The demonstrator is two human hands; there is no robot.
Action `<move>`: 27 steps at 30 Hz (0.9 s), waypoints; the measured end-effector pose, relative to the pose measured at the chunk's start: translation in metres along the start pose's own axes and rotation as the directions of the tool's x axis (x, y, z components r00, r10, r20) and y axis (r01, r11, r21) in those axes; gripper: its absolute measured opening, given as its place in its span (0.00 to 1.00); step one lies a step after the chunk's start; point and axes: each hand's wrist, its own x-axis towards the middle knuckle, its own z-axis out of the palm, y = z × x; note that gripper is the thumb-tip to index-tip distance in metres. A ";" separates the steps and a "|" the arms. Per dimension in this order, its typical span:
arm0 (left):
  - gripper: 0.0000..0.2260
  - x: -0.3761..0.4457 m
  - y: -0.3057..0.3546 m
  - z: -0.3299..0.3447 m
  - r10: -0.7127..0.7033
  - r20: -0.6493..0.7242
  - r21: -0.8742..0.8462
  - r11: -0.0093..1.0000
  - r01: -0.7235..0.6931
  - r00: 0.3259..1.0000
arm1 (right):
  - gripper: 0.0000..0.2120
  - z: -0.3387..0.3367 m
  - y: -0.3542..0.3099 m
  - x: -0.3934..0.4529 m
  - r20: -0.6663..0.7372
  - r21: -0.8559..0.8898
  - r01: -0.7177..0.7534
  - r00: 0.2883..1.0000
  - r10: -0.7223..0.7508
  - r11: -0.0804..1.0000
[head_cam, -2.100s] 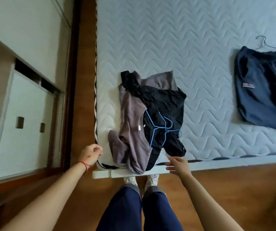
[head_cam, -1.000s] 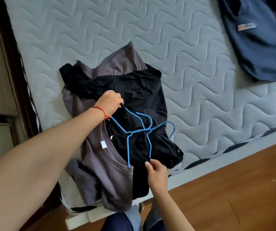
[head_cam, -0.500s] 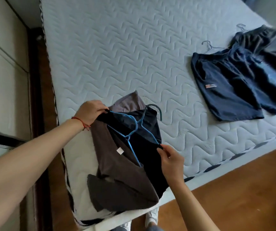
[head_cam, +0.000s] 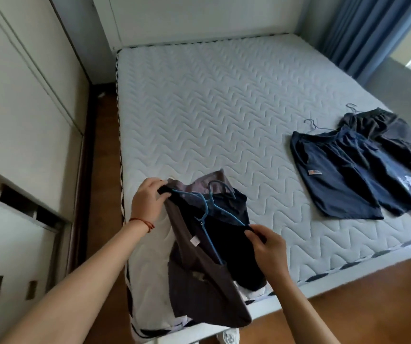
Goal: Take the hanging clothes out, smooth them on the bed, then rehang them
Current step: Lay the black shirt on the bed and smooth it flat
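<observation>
A black shirt on a blue hanger is lifted at the near left corner of the bed. A grey-brown shirt hangs with it, on a second blue hanger whose hook overlaps the first. My left hand grips the black shirt's left shoulder at the hanger's end. My right hand pinches its right shoulder at the other end. The lower hems drape over the mattress edge.
Navy shorts and darker shorts lie flat at the bed's right side, each on a wire hanger. A white wardrobe stands close on the left. Blue curtains hang at the far right. Wooden floor runs along the near edge.
Both hands reached from the bed's edge to the pile, took the black shirt by its shoulders and raised it off the mattress. My view has lifted to take in the whole bed.
</observation>
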 end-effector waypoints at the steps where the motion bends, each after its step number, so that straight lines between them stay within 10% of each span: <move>1: 0.16 -0.008 0.005 0.003 -0.072 -0.027 -0.025 0.997 0.071 0.997 | 0.05 -0.001 -0.003 0.000 -0.004 -0.006 0.008 1.000 -0.008 1.000; 5: 0.17 -0.045 0.043 0.017 -0.405 -0.064 -0.188 0.903 0.387 0.912 | 0.05 -0.006 -0.014 0.001 -0.019 -0.001 0.001 1.000 -0.001 1.000; 27: 0.05 -0.054 0.116 0.044 -0.323 0.125 -0.520 0.784 0.339 0.938 | 0.07 -0.014 0.003 -0.010 -0.004 -0.048 -0.079 0.997 0.078 0.996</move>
